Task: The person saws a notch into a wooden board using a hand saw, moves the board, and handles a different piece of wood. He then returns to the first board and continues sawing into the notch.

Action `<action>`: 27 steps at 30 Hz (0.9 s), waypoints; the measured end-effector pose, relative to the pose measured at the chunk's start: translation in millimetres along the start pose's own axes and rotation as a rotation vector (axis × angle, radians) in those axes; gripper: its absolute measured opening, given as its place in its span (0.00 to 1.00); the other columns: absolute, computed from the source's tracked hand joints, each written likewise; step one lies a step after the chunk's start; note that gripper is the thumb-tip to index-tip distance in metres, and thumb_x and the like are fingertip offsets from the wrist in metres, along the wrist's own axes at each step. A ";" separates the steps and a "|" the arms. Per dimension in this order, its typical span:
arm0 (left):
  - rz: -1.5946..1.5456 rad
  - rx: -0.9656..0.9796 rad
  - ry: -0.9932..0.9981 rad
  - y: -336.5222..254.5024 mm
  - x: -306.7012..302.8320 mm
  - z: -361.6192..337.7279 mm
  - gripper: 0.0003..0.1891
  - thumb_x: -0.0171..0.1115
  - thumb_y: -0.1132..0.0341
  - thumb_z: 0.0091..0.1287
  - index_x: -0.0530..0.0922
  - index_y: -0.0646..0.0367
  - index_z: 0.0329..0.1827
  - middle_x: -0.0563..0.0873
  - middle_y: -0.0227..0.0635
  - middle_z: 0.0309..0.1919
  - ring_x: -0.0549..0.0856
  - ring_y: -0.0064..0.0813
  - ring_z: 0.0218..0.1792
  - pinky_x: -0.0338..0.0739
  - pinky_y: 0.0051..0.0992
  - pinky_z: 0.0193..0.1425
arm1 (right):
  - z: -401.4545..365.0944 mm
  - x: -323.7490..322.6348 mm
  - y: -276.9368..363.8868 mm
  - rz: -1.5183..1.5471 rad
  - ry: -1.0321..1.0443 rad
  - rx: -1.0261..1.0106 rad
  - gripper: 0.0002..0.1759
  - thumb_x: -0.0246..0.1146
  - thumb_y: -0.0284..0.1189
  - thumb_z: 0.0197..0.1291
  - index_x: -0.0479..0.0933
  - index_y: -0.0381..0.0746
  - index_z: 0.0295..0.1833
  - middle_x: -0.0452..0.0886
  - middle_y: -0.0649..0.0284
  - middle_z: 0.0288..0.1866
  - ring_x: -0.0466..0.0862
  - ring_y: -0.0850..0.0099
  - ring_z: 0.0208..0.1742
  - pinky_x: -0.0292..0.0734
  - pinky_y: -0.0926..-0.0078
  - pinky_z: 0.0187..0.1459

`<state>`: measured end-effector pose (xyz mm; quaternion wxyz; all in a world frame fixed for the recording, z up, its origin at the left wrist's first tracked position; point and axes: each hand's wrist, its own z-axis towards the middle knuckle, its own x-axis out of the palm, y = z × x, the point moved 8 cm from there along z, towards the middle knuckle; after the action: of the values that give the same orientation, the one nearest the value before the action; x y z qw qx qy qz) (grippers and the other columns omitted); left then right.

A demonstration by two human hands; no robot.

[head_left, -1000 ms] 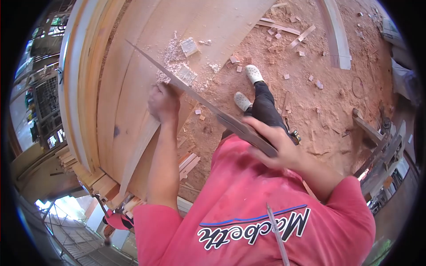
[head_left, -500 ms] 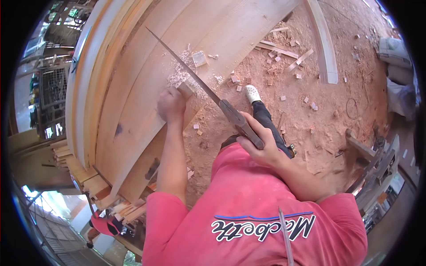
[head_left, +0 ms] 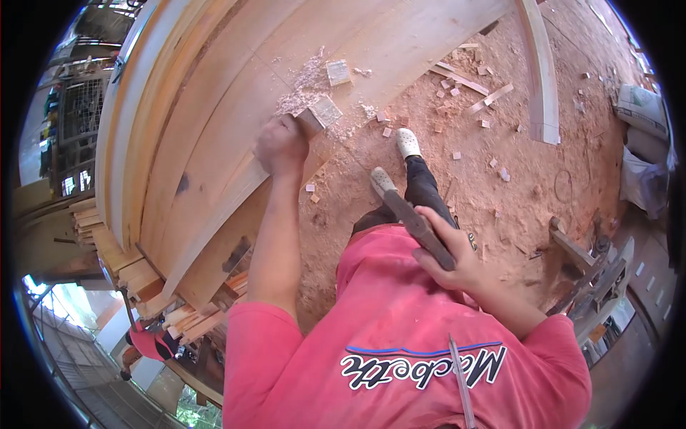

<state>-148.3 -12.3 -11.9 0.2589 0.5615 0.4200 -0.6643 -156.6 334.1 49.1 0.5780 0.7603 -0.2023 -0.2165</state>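
My left hand [head_left: 284, 148] is closed around the near end of a wooden block [head_left: 324, 112], low over a broad pale plank surface [head_left: 236, 121] strewn with shavings. My right hand [head_left: 451, 252], in front of my torso, grips the dark wooden handle of a saw [head_left: 421, 230]. The saw's blade points up and left; it appears edge-on as a thin line across the block and is hard to make out. A second small block [head_left: 338, 72] lies beyond the first, beside a pile of shavings [head_left: 306, 82].
Small offcuts [head_left: 456, 155] and strips [head_left: 489, 99] litter the dusty floor [head_left: 500, 186]. A curved board [head_left: 540, 79] lies at upper right, with sacks [head_left: 639, 111] farther right. Stacked timber [head_left: 143, 279] stands lower left, near another person in red [head_left: 151, 343].
My right hand has drawn the saw back toward my body, down and right. The blade now looks much thinner. The view has shifted slightly; my left hand stays at the block.
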 end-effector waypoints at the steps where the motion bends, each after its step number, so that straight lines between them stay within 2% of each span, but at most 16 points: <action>1: 0.003 -0.005 -0.004 1.3 -0.6 0.6 0.25 0.46 0.54 0.70 0.87 0.65 0.31 0.88 0.51 0.40 0.86 0.58 0.41 0.78 0.51 0.49 | 5.2 -1.0 -5.6 0.044 -0.048 -0.050 0.39 0.70 0.23 0.58 0.65 0.35 0.75 0.85 0.56 0.47 0.86 0.69 0.43 0.78 0.74 0.49; 3: 0.025 0.028 -0.024 -2.3 -1.4 0.1 0.24 0.47 0.55 0.69 0.87 0.64 0.31 0.88 0.51 0.39 0.87 0.57 0.40 0.78 0.51 0.49 | 55.0 11.6 4.0 0.032 -0.043 -0.129 0.37 0.68 0.25 0.60 0.65 0.36 0.75 0.85 0.56 0.47 0.86 0.68 0.44 0.79 0.73 0.48; 5: -0.035 0.006 -0.007 -1.1 -1.3 -2.7 0.24 0.47 0.56 0.69 0.87 0.64 0.31 0.88 0.51 0.39 0.87 0.57 0.40 0.78 0.51 0.49 | 121.8 32.0 3.9 0.015 -0.141 -0.180 0.35 0.66 0.26 0.63 0.65 0.38 0.76 0.86 0.55 0.47 0.86 0.66 0.44 0.79 0.72 0.48; 6: -0.088 -0.016 0.001 -2.6 -2.3 0.1 0.24 0.47 0.56 0.69 0.87 0.63 0.31 0.89 0.51 0.38 0.87 0.56 0.40 0.78 0.51 0.49 | 144.2 39.4 8.9 0.008 -0.103 -0.111 0.34 0.65 0.27 0.64 0.65 0.39 0.76 0.85 0.56 0.46 0.86 0.67 0.44 0.79 0.72 0.48; 8: -0.035 0.030 -0.054 -3.7 -3.7 -1.6 0.23 0.47 0.56 0.69 0.88 0.63 0.31 0.89 0.50 0.39 0.87 0.56 0.40 0.78 0.51 0.49 | 153.6 44.1 11.3 0.002 -0.067 -0.060 0.33 0.64 0.27 0.65 0.65 0.40 0.76 0.85 0.56 0.46 0.85 0.69 0.44 0.79 0.72 0.48; 10: 0.013 0.078 -0.114 -5.7 -6.8 -0.7 0.23 0.47 0.57 0.68 0.88 0.62 0.32 0.89 0.50 0.39 0.87 0.56 0.40 0.78 0.51 0.50 | 143.2 30.2 -2.9 0.182 -0.265 -0.205 0.33 0.65 0.27 0.65 0.67 0.39 0.75 0.85 0.59 0.47 0.83 0.73 0.45 0.78 0.73 0.49; 11: 0.008 0.060 -0.082 -3.7 -3.6 1.0 0.23 0.47 0.56 0.69 0.88 0.62 0.31 0.89 0.49 0.40 0.87 0.56 0.40 0.78 0.52 0.50 | 129.3 20.9 -12.6 0.181 -0.291 -0.229 0.31 0.65 0.26 0.65 0.69 0.38 0.73 0.84 0.61 0.49 0.81 0.77 0.47 0.77 0.75 0.52; 12: 0.005 0.035 -0.042 0.1 4.0 0.2 0.22 0.47 0.56 0.69 0.87 0.61 0.31 0.89 0.47 0.41 0.87 0.56 0.40 0.78 0.52 0.50 | 108.5 8.9 -14.5 0.196 -0.262 -0.151 0.31 0.65 0.26 0.64 0.70 0.37 0.73 0.84 0.60 0.51 0.81 0.77 0.49 0.77 0.76 0.54; 13: -0.064 0.096 -0.167 0.2 3.1 -2.1 0.21 0.49 0.57 0.69 0.85 0.61 0.28 0.88 0.46 0.39 0.86 0.55 0.38 0.77 0.53 0.49 | 87.4 -2.4 -16.9 0.205 -0.227 -0.067 0.31 0.65 0.25 0.64 0.70 0.37 0.73 0.85 0.60 0.53 0.82 0.77 0.52 0.76 0.76 0.55; 15: -0.078 0.099 -0.189 -0.8 1.5 -7.3 0.20 0.50 0.58 0.69 0.85 0.62 0.28 0.88 0.46 0.38 0.86 0.54 0.38 0.77 0.53 0.49 | 53.1 -24.8 -24.7 0.111 -0.312 -0.118 0.31 0.66 0.24 0.64 0.70 0.36 0.73 0.86 0.58 0.52 0.84 0.76 0.53 0.77 0.75 0.56; 20: -0.168 0.104 -0.179 -1.8 -3.9 -8.6 0.18 0.54 0.59 0.70 0.85 0.61 0.29 0.87 0.42 0.36 0.86 0.50 0.39 0.76 0.51 0.52 | -62.3 -73.8 -75.1 -0.218 -0.291 -0.011 0.31 0.66 0.24 0.62 0.71 0.32 0.71 0.87 0.54 0.50 0.86 0.71 0.52 0.79 0.72 0.55; 22: -0.287 0.179 -0.134 -4.0 1.7 -13.3 0.18 0.54 0.58 0.70 0.86 0.61 0.31 0.87 0.43 0.48 0.84 0.47 0.53 0.73 0.49 0.61 | -136.5 -90.6 -76.4 -0.370 -0.372 -0.051 0.32 0.66 0.23 0.58 0.72 0.30 0.70 0.87 0.53 0.50 0.87 0.70 0.46 0.80 0.71 0.52; 23: -0.316 0.166 -0.146 -6.4 4.1 -16.7 0.18 0.54 0.58 0.70 0.86 0.61 0.31 0.87 0.43 0.48 0.84 0.47 0.53 0.73 0.49 0.61 | -177.0 -98.0 -82.0 -0.333 -0.414 0.026 0.32 0.66 0.22 0.58 0.72 0.29 0.70 0.87 0.52 0.51 0.87 0.70 0.46 0.80 0.72 0.51; 25: -0.127 0.305 -0.254 -26.8 4.3 -34.2 0.19 0.54 0.57 0.71 0.88 0.62 0.35 0.82 0.46 0.62 0.75 0.46 0.67 0.65 0.50 0.71 | -228.3 -112.8 -87.8 -0.327 -0.450 0.098 0.32 0.65 0.22 0.57 0.72 0.29 0.70 0.87 0.51 0.53 0.87 0.71 0.46 0.80 0.72 0.51; 26: -0.145 0.293 -0.260 -36.9 -0.9 -42.1 0.19 0.54 0.57 0.71 0.88 0.62 0.35 0.82 0.46 0.62 0.75 0.46 0.67 0.65 0.50 0.71 | -241.4 -117.8 -89.6 -0.271 -0.525 0.150 0.32 0.64 0.21 0.59 0.71 0.29 0.71 0.87 0.51 0.53 0.86 0.71 0.46 0.80 0.73 0.51; 27: -0.035 0.354 -0.193 -57.7 1.3 -50.3 0.20 0.54 0.56 0.71 0.88 0.63 0.37 0.78 0.48 0.67 0.70 0.47 0.72 0.61 0.52 0.75 | -248.3 -122.3 -95.9 -0.208 -0.600 0.199 0.32 0.64 0.21 0.60 0.69 0.29 0.72 0.87 0.52 0.54 0.86 0.71 0.47 0.80 0.74 0.50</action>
<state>-169.1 60.2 1.5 0.1838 0.5245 0.2798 -0.7828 -112.1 622.8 27.1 0.3905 0.7318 -0.3049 -0.4679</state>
